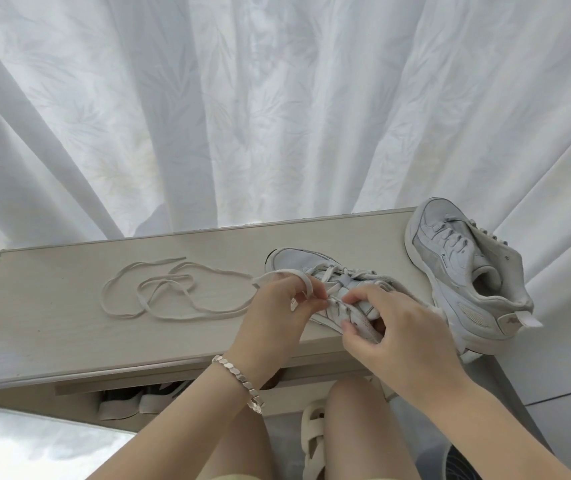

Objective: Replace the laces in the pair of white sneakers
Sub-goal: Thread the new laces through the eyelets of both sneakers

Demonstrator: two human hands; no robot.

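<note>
A white sneaker point(298, 263) lies on the pale wooden shelf top point(69, 327), toe pointing away, partly laced. My left hand point(277, 313) pinches a flat white lace point(306, 285) that loops over its fingers beside the eyelets. My right hand point(395, 327) grips the sneaker's side and collar, thumb on the eyelet row. The second white sneaker point(464, 271) rests at the right end of the shelf with no lace through its eyelets. A loose white lace point(159, 292) lies in loops on the shelf to the left.
A white curtain point(277, 116) hangs right behind the shelf. Under the shelf top, other shoes point(128, 403) sit in a compartment. My knees and a cream sandal point(312, 438) are below. The second sneaker's heel overhangs the shelf's right front corner.
</note>
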